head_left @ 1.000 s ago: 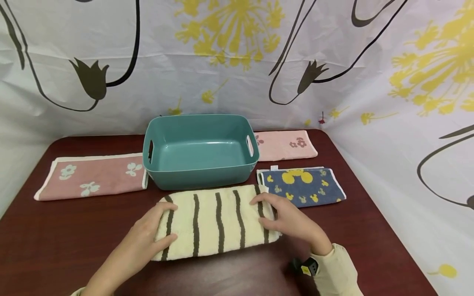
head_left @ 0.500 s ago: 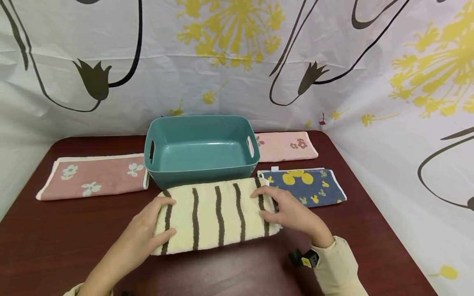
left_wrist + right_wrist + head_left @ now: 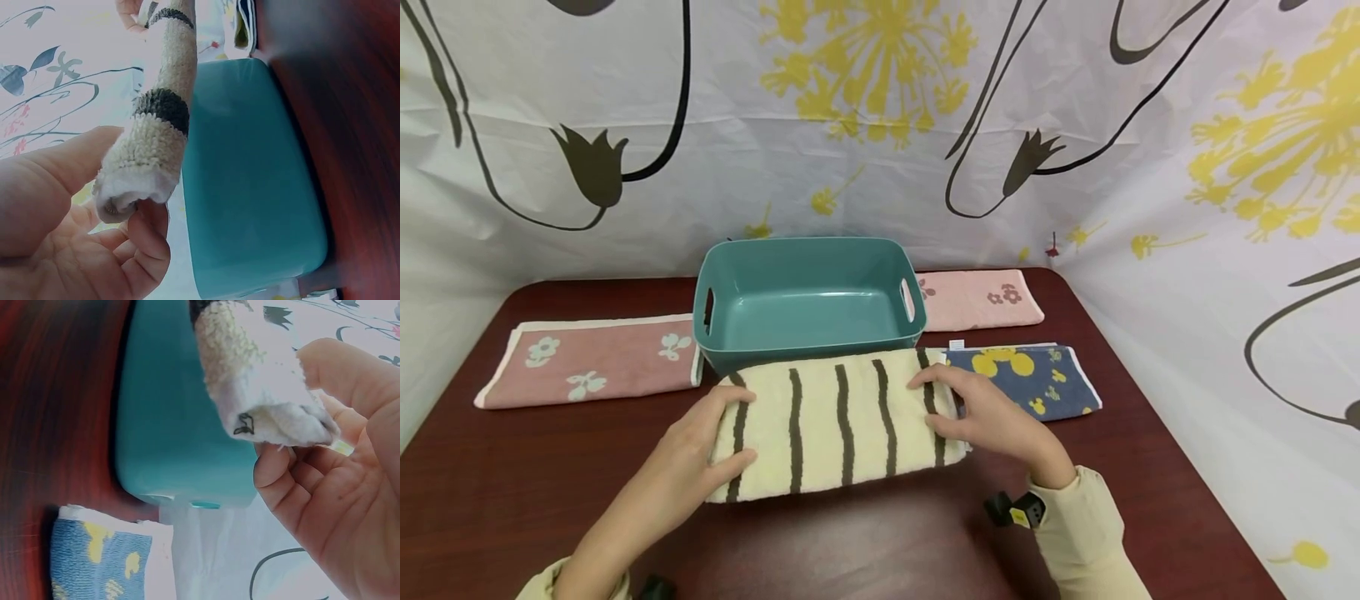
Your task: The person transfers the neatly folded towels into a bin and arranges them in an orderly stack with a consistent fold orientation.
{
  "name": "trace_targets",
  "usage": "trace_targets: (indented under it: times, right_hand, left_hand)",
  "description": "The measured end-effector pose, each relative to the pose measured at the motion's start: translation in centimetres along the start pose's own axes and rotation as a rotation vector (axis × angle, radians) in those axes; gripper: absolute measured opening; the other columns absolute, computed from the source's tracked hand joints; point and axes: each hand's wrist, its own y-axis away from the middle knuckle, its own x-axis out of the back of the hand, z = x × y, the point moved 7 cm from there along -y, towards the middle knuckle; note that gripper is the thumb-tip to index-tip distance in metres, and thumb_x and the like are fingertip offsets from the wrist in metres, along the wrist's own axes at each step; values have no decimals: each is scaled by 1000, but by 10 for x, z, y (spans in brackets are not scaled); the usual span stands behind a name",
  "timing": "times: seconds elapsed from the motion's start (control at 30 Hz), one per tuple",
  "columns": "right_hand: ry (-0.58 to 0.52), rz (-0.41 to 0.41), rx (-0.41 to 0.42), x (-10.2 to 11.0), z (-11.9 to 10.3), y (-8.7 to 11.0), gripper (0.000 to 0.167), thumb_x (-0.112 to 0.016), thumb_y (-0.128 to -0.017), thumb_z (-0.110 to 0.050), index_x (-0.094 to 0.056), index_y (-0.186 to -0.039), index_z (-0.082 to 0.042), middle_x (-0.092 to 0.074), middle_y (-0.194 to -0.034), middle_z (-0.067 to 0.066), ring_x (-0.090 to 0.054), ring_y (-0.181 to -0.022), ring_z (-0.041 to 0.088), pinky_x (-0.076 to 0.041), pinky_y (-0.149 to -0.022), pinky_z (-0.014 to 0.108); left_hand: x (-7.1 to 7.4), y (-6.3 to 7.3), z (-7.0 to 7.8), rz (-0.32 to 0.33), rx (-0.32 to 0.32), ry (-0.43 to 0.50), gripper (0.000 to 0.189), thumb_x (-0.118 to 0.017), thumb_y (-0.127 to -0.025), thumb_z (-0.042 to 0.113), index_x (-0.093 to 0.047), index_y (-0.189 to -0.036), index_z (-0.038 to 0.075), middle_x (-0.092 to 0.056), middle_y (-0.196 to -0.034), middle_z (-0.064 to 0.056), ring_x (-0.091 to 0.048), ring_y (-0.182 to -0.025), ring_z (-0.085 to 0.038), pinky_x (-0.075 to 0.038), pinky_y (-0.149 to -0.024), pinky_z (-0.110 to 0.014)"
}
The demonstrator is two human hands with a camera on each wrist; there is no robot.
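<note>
A folded cream towel (image 3: 842, 425) with dark wavy stripes hangs above the table in front of the teal basin. My left hand (image 3: 688, 454) grips its left end, thumb on the near side and fingers curled under, as the left wrist view shows. At the other end my right hand (image 3: 988, 417) pinches the towel between thumb and fingers. Seen from the right wrist, the towel's folded white edge (image 3: 275, 425) sits between thumb and fingertips. The teal basin (image 3: 812, 250) stands behind the towel, which overlaps its front wall in the head view.
A pink flowered towel (image 3: 595, 360) lies folded left of the basin. On the right lie a paler pink towel (image 3: 977, 298) and, nearer, a blue towel (image 3: 1037, 383) with yellow figures. All rest on the dark red table (image 3: 497, 492). A patterned white cloth (image 3: 880, 200) hangs behind.
Both hands have raised the striped towel and carried it slightly away from me, toward the basin; it now covers more of the basin's front wall. The other towels have stayed put.
</note>
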Motion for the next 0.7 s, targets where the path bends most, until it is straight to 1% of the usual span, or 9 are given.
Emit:
trace_targets:
  times: [0.27,0.37,0.47,0.53,0.6,0.7]
  right_hand:
    - [10,24,23,8,-2,-5,37,-67,-82,-11,-55,-116,-18,-55,-115,-6,-49,-99,10,-43,-83,32]
    - [30,35,34,11,-2,-8,37,-67,-82,-12,-55,-116,-20,-55,-113,-8,-49,-80,7,-44,-76,30]
    - [36,38,46,15,-3,-11,37,-67,-82,-12,-55,-116,-20,-55,-113,-9,-47,-77,7,-43,-74,29]
    - [32,37,52,16,-4,-12,37,-67,-82,-12,-55,-116,-19,-55,-112,-7,-48,-80,8,-43,-74,29]
    - [28,36,54,18,-4,-13,36,-66,-83,-12,-55,-116,-19,-55,-114,-6,-49,-90,10,-43,-78,29]
    - [30,37,57,19,-4,-15,36,-66,-83,-11,-55,-116,-19,-55,-114,-5,-49,-90,11,-43,-78,31]
  left_hand:
    - [5,-8,1,2,-17,-14,56,-75,-71,0,-46,-118,1,-53,-112,-9,-52,-103,-24,-44,-82,-42]
    - [7,-11,1,0,-25,-13,56,-76,-71,-1,-45,-118,1,-52,-113,-9,-51,-103,-24,-44,-82,-42]
    - [9,-13,1,-2,-34,-8,56,-75,-71,-1,-45,-118,1,-51,-113,-9,-51,-103,-24,-44,-82,-42]
    - [10,-15,0,-4,-37,-7,56,-76,-71,-1,-45,-118,0,-51,-113,-10,-51,-103,-24,-44,-82,-42]
    - [11,-17,0,-6,-33,-5,56,-76,-71,0,-45,-118,0,-51,-113,-10,-51,-102,-25,-44,-81,-42]
    - [13,-19,-1,-10,-25,-5,55,-76,-72,0,-45,-118,0,-51,-113,-11,-51,-101,-26,-44,-81,-43]
